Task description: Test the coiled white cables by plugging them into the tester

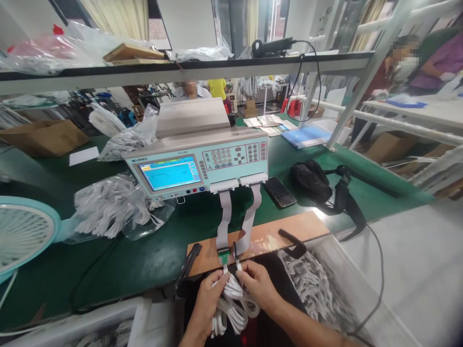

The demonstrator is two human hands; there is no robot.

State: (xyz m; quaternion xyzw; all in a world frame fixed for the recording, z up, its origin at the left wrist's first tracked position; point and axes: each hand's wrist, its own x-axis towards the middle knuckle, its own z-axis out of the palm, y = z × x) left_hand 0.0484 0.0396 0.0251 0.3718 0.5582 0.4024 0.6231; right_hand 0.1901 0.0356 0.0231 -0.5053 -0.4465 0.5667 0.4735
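Note:
My left hand (213,288) pinches one white plug of a bundled white cable (233,289), close against a small green circuit board (224,258). My right hand (255,282) grips another white plug (238,264), held up at the second connector beside the board. Whether either plug is fully seated I cannot tell. Loops of the white cable hang below both hands. Two grey ribbon cables (224,217) run from these connectors up to a cable tester (195,166) with a lit blue screen.
A wooden board (304,226) lies at the table's front edge. A bin of white cables (314,284) stands right, a white box (144,308) left. Bagged cables (104,205), a fan (25,236), a phone (279,192) and a black bag (311,179) surround the tester. People work behind.

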